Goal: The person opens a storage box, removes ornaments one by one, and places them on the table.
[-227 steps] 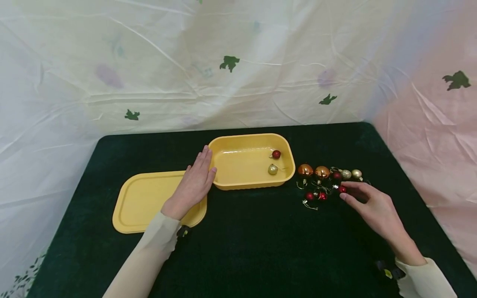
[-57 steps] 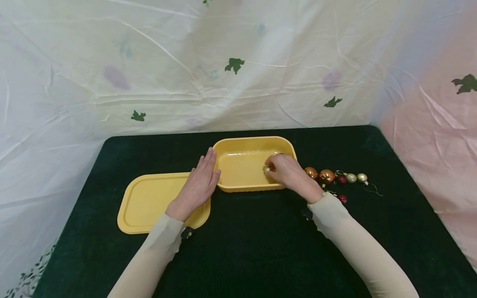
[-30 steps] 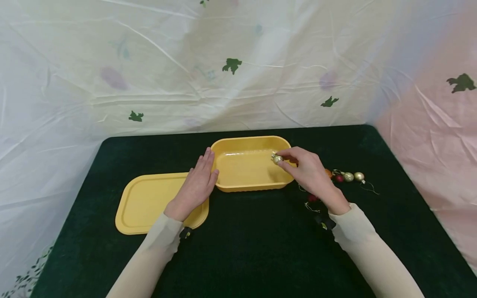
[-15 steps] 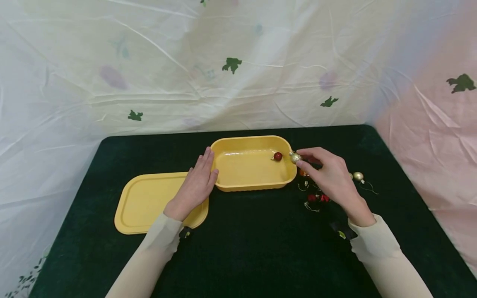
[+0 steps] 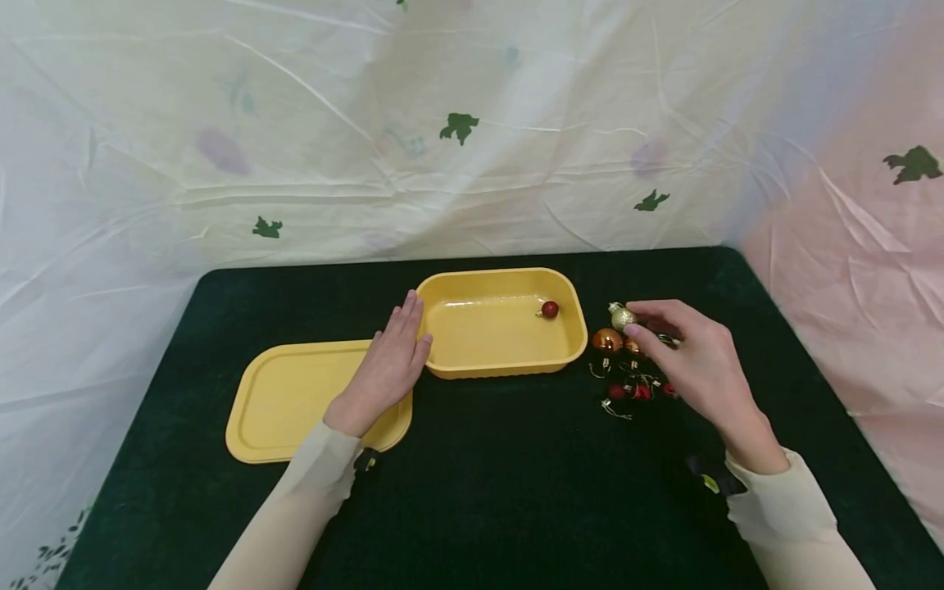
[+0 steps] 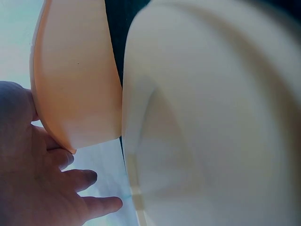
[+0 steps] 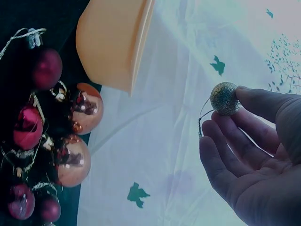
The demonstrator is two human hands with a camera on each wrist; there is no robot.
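My right hand (image 5: 696,360) pinches a glittery gold bauble (image 5: 623,318) between thumb and fingertips, held up over the back of the bauble group. In the right wrist view the gold bauble (image 7: 225,99) trails a thin string loop. My left hand (image 5: 387,365) lies with straight fingers against the left end of the yellow box (image 5: 501,370), its wrist above the yellow lid (image 5: 288,401). One dark red bauble (image 5: 550,310) sits inside the box near its right end. Below the right hand lie an orange bauble (image 5: 608,340) and a red bauble (image 5: 616,392), among several others partly hidden.
A dark green cloth (image 5: 501,492) covers the table. Behind it hangs a pale curtain (image 5: 332,147) with leaf shapes. In the right wrist view, several red baubles and two shiny copper ones (image 7: 73,160) lie close together beside the box, with loose strings.
The right hand has lifted the gold bauble out of the box and carried it right, over the other baubles. The dark red bauble remains in the box. The left hand has stayed in place.
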